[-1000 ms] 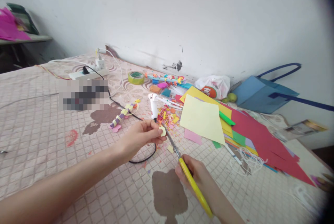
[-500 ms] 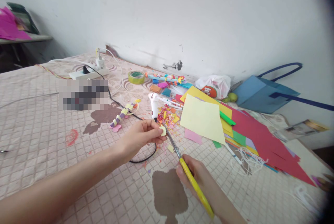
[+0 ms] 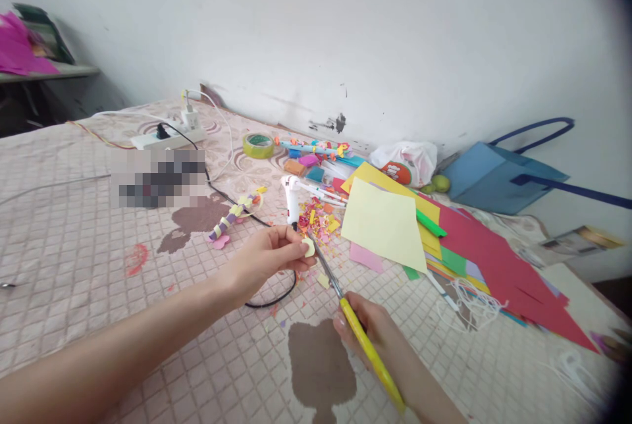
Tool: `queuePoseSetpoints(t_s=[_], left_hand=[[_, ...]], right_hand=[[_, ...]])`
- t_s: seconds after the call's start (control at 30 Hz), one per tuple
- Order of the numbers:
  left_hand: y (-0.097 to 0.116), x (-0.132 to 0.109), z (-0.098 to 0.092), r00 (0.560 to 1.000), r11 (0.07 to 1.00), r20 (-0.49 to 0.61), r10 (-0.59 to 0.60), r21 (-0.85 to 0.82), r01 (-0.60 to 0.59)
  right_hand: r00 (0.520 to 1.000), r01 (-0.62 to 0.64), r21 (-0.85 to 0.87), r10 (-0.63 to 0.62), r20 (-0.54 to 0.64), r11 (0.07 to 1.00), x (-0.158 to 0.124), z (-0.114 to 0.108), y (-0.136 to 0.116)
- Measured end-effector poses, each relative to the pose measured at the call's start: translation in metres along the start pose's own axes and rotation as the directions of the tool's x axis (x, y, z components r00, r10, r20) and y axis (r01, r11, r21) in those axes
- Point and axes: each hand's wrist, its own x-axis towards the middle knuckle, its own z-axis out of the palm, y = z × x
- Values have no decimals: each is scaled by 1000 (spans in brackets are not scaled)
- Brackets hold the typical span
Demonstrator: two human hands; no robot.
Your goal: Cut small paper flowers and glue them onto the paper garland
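Between the thumb and fingers of my left hand (image 3: 274,253) is a small pale yellow paper piece (image 3: 309,247) with a rounded edge. My right hand (image 3: 368,325) is wrapped round the yellow handle of a pair of scissors (image 3: 368,344), whose metal blades point up and left at the paper piece. Just beyond my left hand stands a white glue gun (image 3: 291,199), with a heap of colourful paper scraps (image 3: 318,218) beside it. A purple and yellow paper-wrapped stick (image 3: 232,218) with paper flowers lies to the left of my hands.
A pale yellow sheet (image 3: 382,223) tops a stack of coloured paper, with a red sheet (image 3: 484,259) at right. Behind are a tape roll (image 3: 258,145), a plastic bag (image 3: 405,162) and a blue bag (image 3: 498,177). A black cable (image 3: 276,304) loops below my left hand; a power strip (image 3: 168,139) sits back left.
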Motion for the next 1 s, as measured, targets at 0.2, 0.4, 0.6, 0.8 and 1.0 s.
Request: queuePoseSetpoints(t_s=[0.2, 0.4, 0.6, 0.8, 1.0], left_hand=[[0, 0, -1, 1000, 1000, 17, 13, -4, -12], [0, -1, -2, 1000, 1000, 28, 6, 14, -7], [-1, 0, -3, 1000, 999, 24, 15, 33, -16], [-1, 0, -2, 1000, 1000, 25, 5, 30, -6], [-1, 0, -2, 1000, 999, 16, 3, 34, -4]], right_hand=[[1000, -7, 41, 7, 6, 999, 0, 1, -1], [999, 43, 30, -43, 18, 999, -3, 1, 5], [1000, 28, -22, -28, -2, 999, -1, 0, 4], [1000, 23, -36, -23, 14, 999, -2, -2, 1], [1000, 16, -45, -16, -3, 999, -1, -2, 0]])
